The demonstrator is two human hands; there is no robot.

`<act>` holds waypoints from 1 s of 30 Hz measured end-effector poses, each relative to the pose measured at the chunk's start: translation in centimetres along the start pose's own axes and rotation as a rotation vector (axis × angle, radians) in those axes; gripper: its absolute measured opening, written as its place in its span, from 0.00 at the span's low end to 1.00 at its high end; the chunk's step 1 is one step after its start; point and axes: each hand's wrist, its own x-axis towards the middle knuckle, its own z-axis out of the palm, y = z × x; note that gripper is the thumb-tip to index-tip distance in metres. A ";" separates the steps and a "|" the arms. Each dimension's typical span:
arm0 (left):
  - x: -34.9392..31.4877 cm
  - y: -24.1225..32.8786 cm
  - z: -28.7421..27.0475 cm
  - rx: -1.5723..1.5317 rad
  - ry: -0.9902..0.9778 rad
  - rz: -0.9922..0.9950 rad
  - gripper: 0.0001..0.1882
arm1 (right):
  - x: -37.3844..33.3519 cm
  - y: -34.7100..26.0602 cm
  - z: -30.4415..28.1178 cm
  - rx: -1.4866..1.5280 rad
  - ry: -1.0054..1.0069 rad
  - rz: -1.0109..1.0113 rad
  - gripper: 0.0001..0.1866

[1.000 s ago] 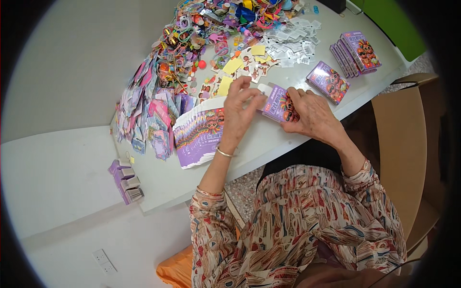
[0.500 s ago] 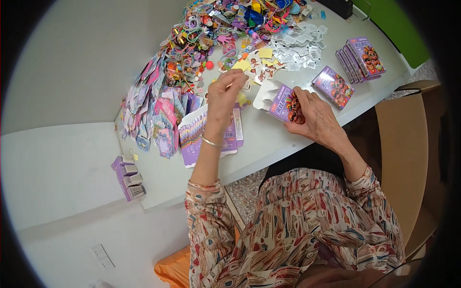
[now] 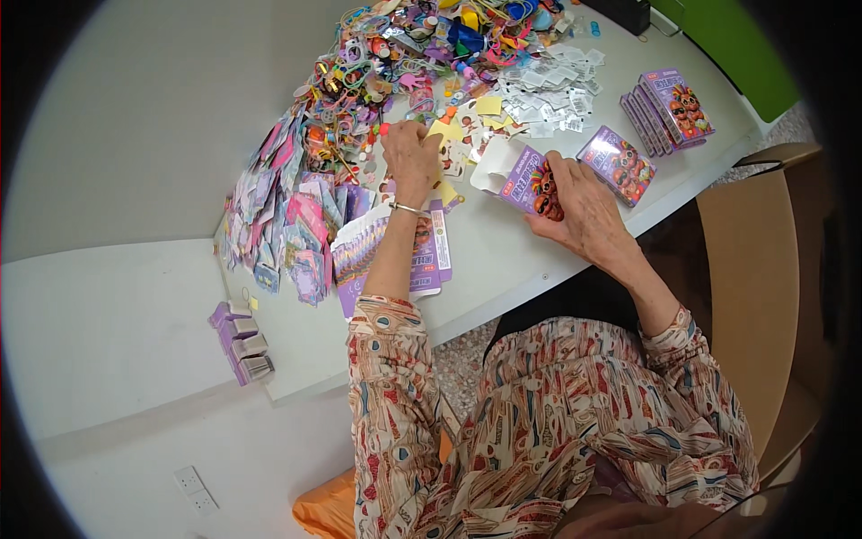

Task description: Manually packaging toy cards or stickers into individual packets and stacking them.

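Observation:
My right hand (image 3: pixel 579 202) is wrapped round a small purple carton (image 3: pixel 532 182) printed with cartoon figures. The carton's white end flap (image 3: pixel 492 167) stands open toward my left hand. My left hand (image 3: pixel 411 160) is at the near edge of a heap of small trinkets (image 3: pixel 395 63), close to a red bead. Its fingers are bent down and drawn together, and their tips are hidden. Under my left forearm lie a fanned row of purple packets (image 3: pixel 356 244) and flat purple cartons (image 3: pixel 440 242). Picture cards (image 3: pixel 453 159) and yellow slips (image 3: pixel 489 105) lie between the hands.
Small white sachets (image 3: pixel 552 85) are heaped at the back. A closed purple carton (image 3: pixel 620 164) lies right of my right hand, near a stack of cartons (image 3: pixel 673 108). Colourful packets (image 3: pixel 278 198) pile up at the left. A cardboard box (image 3: pixel 750 296) stands beyond the table's right edge.
My left hand has moved left and down from above the cards to the edge of the trinket heap. My right hand still holds the open carton in nearly the same place.

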 end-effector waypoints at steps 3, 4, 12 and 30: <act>0.4 -0.4 -0.8 -0.200 -0.073 -0.171 0.11 | 0.1 0.0 0.2 -0.025 0.017 0.001 0.39; 0.2 -0.8 -1.4 -0.341 -0.071 -0.281 0.09 | 0.2 -0.1 0.4 -0.027 0.031 -0.010 0.40; 0.2 4.0 -6.1 -0.512 0.007 -0.174 0.07 | 0.4 0.0 0.4 -0.048 0.016 0.018 0.40; 0.4 8.3 -7.3 -0.782 -0.664 -0.092 0.11 | -0.1 0.1 0.6 -0.030 0.038 -0.012 0.40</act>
